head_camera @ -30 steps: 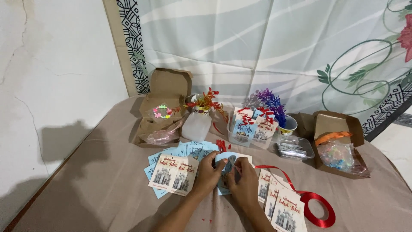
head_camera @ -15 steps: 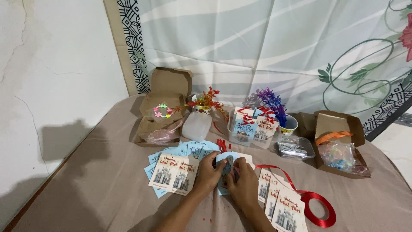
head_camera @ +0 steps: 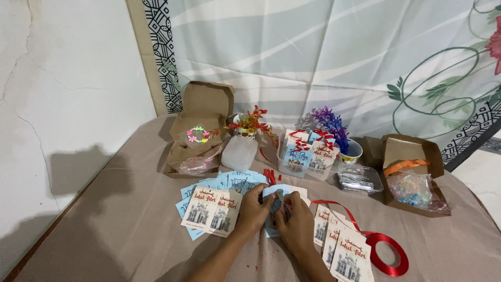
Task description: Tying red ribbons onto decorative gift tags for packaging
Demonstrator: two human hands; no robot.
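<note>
Beige cloth-covered table against a patterned curtain; both hands, left hand and right hand, pinch a small light-blue paper card between them. Cream printed cards sit just left, red ribbon spool lies off right, open brown cardboard box well beyond

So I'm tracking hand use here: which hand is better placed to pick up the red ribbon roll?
Probably the right hand. The red ribbon roll lies on its side of the table, with its loose end trailing toward that hand. The left hand would have to cross over; both are on the blue card.
</note>
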